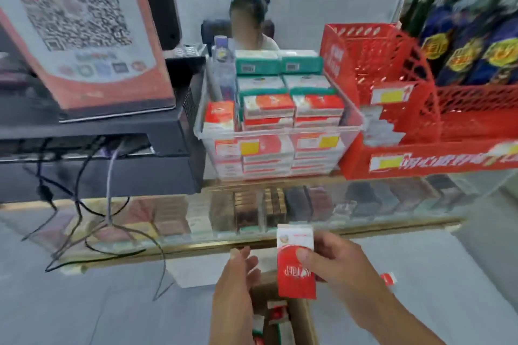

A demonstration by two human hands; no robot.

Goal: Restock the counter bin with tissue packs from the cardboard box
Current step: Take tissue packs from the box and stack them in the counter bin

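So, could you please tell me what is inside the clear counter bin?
Stacked red-and-white tissue packs fill the front of the clear bin, with green packs piled behind. Whatever lies beneath the green packs is covered.

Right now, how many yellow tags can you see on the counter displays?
4. On the bin front: left tag, right tag. On the red rack: upper tag on its back tier, lower tag on its front edge. More may be hidden.

A single wide-angle camera on the head looks forward and down, near the surface (392, 204), facing the clear bin (280, 132).
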